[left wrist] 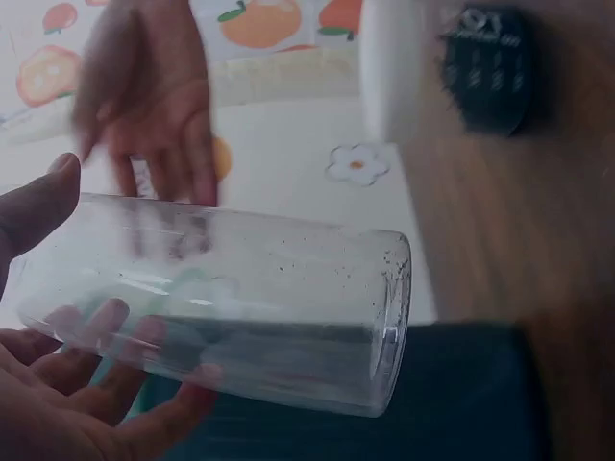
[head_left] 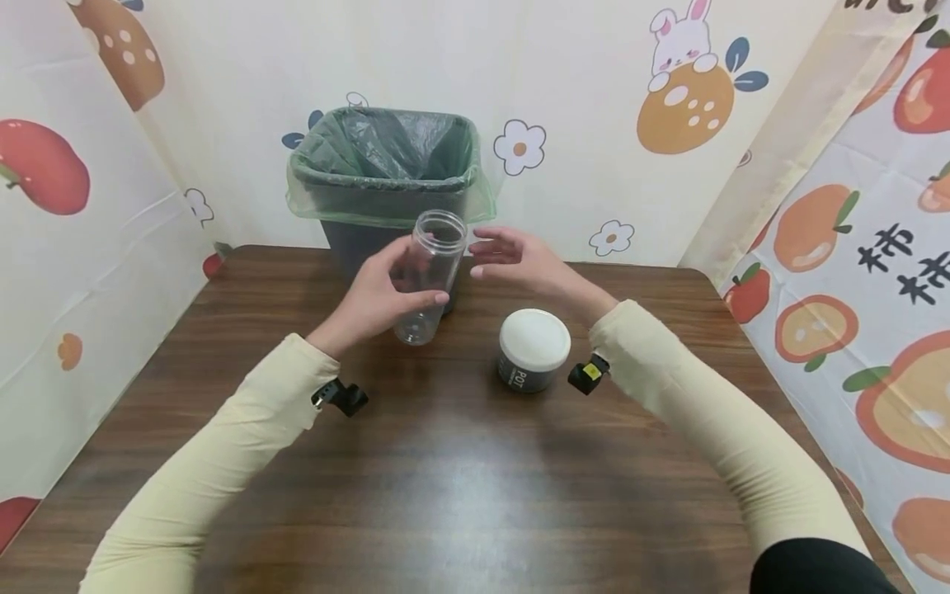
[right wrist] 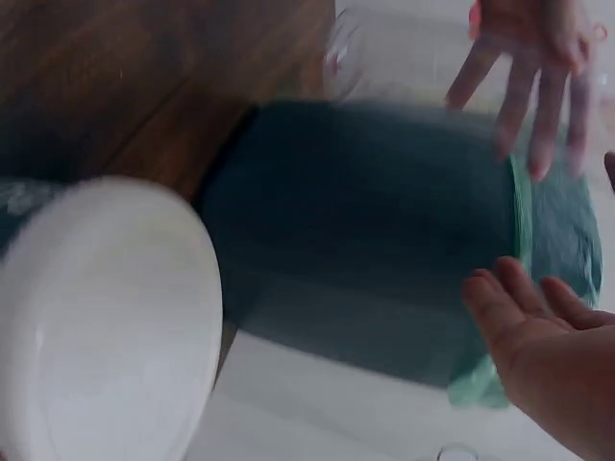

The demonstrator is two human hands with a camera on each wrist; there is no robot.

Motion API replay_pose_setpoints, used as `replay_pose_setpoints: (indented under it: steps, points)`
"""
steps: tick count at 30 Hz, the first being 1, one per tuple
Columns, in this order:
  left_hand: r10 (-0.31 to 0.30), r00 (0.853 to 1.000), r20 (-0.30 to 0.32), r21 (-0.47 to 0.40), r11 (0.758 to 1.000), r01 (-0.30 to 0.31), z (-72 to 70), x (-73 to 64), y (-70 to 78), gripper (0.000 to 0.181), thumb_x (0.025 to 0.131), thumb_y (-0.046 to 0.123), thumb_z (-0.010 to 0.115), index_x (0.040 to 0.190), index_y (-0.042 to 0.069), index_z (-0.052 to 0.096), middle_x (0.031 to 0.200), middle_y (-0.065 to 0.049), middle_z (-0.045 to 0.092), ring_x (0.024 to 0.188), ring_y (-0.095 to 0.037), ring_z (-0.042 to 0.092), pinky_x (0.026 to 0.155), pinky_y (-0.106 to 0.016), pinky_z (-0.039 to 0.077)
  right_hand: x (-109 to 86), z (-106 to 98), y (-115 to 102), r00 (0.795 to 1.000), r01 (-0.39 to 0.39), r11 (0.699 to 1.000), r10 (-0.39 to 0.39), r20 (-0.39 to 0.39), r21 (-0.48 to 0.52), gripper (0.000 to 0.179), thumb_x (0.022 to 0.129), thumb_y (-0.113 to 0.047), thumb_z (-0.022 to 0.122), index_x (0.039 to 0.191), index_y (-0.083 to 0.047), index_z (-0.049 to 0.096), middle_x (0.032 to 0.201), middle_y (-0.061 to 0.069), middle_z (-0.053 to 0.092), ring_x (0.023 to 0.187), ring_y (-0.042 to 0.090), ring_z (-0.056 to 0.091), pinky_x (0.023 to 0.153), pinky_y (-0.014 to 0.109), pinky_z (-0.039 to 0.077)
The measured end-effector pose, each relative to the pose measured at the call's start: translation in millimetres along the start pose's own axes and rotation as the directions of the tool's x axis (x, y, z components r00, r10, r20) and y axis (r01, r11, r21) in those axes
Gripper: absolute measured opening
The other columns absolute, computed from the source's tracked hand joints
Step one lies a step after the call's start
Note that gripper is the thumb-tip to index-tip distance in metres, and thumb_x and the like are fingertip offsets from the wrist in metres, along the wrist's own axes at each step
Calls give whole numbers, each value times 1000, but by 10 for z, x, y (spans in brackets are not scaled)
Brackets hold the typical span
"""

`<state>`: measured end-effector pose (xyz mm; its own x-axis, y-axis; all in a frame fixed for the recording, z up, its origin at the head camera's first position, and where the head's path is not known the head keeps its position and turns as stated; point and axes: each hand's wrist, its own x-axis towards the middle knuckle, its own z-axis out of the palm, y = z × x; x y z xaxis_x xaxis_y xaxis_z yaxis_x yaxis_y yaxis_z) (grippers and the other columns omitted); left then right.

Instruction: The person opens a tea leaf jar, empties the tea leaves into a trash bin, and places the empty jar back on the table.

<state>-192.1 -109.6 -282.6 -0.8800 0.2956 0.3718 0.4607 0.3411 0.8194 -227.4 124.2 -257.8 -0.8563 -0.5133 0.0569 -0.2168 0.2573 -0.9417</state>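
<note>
My left hand (head_left: 382, 293) grips a tall, clear plastic bottle (head_left: 438, 256) by its side, thumb across the front and fingers behind. The wide, threaded mouth of the bottle is uncovered and its base points down, slightly tilted. Small specks dot the wall near the base in the left wrist view, where the bottle (left wrist: 288, 298) looks see-through. My right hand (head_left: 519, 260) hovers just right of the bottle's mouth, fingers loosely bent with nothing between them. Below that hand, a dark tub with a white lid (head_left: 534, 338) stands upright on the table.
Behind the bottle stands a dark trash bin (head_left: 349, 239) lined with a green bag (head_left: 386, 202), its top open. The brown wooden table (head_left: 445, 495) reaches back to a printed curtain (head_left: 579, 82). More printed cloth hangs along both sides.
</note>
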Motion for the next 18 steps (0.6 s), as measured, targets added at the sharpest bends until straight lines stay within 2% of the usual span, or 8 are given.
replay_pose_setpoints:
  steps: [5, 11, 18]
  points:
    - [-56, 998, 37, -113, 992, 60, 165, -63, -194, 61, 75, 5, 80, 130, 2, 52, 115, -15, 60, 105, -28, 60, 90, -43, 48, 26, 238, 92, 997, 64, 991, -69, 37, 119, 67, 82, -2, 70, 141, -3, 40, 136, 13, 52, 125, 22, 49, 102, 35, 39]
    - [-93, 994, 63, -199, 975, 104, 310, -117, -355, 61, 78, 2, 76, 133, 1, 49, 121, -17, 58, 112, -30, 58, 92, -42, 47, 75, 419, 256, 989, 146, 982, -149, 11, 123, 61, 80, 1, 72, 136, 1, 47, 130, 12, 57, 121, 19, 53, 99, 33, 42]
    - [-146, 987, 62, -251, 955, 157, 373, -119, -498, 62, 80, 1, 74, 135, 1, 47, 127, -17, 55, 118, -28, 54, 97, -40, 43, 133, 508, 404, 987, 157, 981, -152, -45, 115, 56, 80, 0, 73, 132, 3, 51, 127, 12, 60, 119, 19, 55, 97, 33, 43]
